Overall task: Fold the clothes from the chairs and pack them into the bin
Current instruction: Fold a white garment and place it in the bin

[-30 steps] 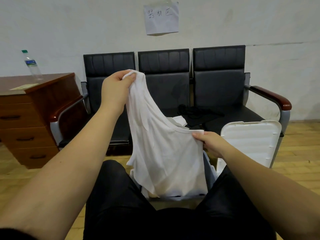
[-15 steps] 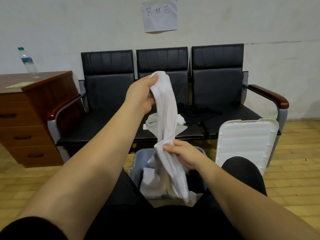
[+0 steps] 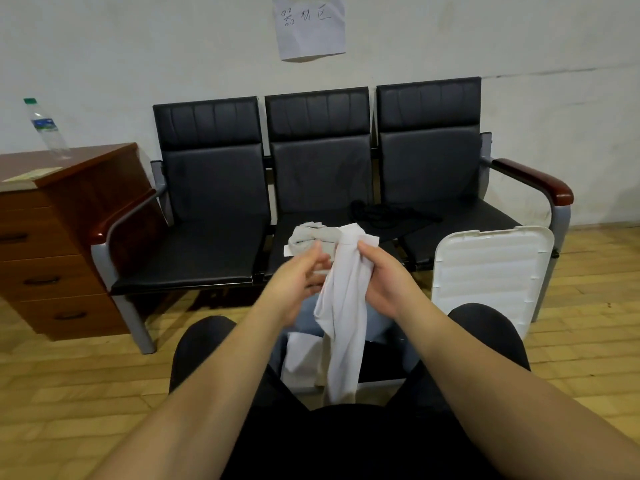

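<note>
White soft bunched cotton garment point(image 3: 341, 306) hangs limp, gripped by left hand point(image 3: 298, 278) and right hand point(image 3: 382, 275), over the grey plastic bin point(image 3: 382, 327) holding white cloth point(image 3: 301, 358).

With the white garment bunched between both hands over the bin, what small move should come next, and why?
Probably lower the white garment into the bin: both the left hand and right hand grip it gathered into a narrow bundle, and its tail already hangs into the open bin between the knees.

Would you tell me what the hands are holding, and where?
Both the left hand and right hand grip the white garment near its bunched top.
</note>
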### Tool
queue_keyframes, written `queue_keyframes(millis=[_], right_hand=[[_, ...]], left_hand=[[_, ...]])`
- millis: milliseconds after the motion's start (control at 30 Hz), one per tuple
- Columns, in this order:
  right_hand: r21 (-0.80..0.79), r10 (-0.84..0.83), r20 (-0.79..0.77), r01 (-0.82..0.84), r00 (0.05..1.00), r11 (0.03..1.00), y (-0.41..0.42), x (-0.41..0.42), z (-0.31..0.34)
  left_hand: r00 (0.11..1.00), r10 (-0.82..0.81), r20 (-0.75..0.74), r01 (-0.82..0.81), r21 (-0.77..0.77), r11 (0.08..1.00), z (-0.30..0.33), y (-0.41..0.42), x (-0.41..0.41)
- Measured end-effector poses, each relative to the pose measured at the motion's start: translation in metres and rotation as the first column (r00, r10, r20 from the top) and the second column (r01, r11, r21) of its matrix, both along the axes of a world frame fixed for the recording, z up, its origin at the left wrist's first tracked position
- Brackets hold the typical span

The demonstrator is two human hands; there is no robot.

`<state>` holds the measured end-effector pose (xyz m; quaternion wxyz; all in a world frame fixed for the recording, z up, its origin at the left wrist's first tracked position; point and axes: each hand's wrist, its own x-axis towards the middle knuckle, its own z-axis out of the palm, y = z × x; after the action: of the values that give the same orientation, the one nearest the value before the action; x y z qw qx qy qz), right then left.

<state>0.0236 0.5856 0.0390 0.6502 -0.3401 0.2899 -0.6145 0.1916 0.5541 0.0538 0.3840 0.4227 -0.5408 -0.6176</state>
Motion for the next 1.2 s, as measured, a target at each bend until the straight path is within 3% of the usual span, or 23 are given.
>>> queue_keyframes(millis=[233, 500, 867, 1200], right_hand=[[0.015, -0.047, 0.023, 0.046, 0.999, 0.999, 0.005, 0.002, 0.011], [0.035, -0.074, 0.038, 0.072, 0.997, 0.997, 0.008, -0.006, 0.02], [0.109, -0.118, -0.362, 0.168, 0.925, 0.98, 0.006, -0.057, 0.033], [0.116, -0.357, -0.415, 0.438, 0.837, 0.891, 0.011, -0.124, 0.044]], left_hand=[[0.988, 0.069, 0.14, -0.06, -0.069, 0.996, -0.047, 0.021, -0.001], [0.973, 0.218, -0.076, -0.219, -0.004, 0.976, -0.05, 0.024, 0.01], [0.92, 0.357, -0.161, -0.361, 0.008, 0.933, 0.01, -0.007, 0.042], [0.86, 0.484, -0.162, -0.498, -0.059, 0.865, 0.063, -0.055, 0.091]])
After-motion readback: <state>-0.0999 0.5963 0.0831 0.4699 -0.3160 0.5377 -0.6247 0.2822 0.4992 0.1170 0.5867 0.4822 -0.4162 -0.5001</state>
